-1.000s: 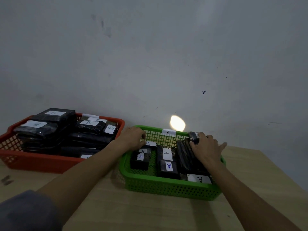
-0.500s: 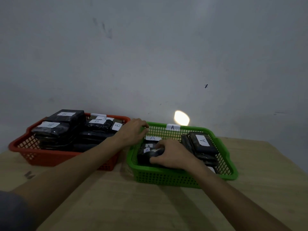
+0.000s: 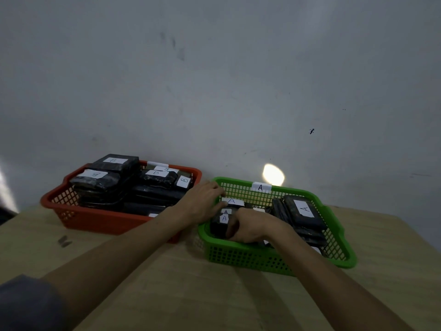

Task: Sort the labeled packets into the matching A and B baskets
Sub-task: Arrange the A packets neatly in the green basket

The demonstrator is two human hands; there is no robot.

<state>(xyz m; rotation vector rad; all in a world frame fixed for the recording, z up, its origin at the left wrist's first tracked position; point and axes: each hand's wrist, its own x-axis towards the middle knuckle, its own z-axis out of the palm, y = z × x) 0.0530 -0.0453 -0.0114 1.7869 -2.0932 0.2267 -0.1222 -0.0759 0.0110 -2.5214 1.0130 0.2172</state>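
Note:
A green basket (image 3: 338, 259) tagged A sits on the table at right and holds several black packets with white A labels. My right hand (image 3: 253, 226) is inside it, fingers curled around a black A packet (image 3: 219, 224) at the basket's left side. My left hand (image 3: 202, 204) rests on the green basket's left rim, fingers touching the packets there. Another A packet (image 3: 304, 211) lies on a stack at the basket's right. An orange basket (image 3: 78, 216) at left is piled with black packets labeled B (image 3: 155, 177).
Both baskets stand against a grey wall at the back of a wooden table (image 3: 167, 283). A small dark mark (image 3: 64, 241) lies on the table in front of the orange basket. A bright light spot (image 3: 273, 174) shows on the wall.
My right hand moved from the stack at the basket's right side to the left side and closed on a packet there. The left hand stayed on the rim. The view shifted slightly.

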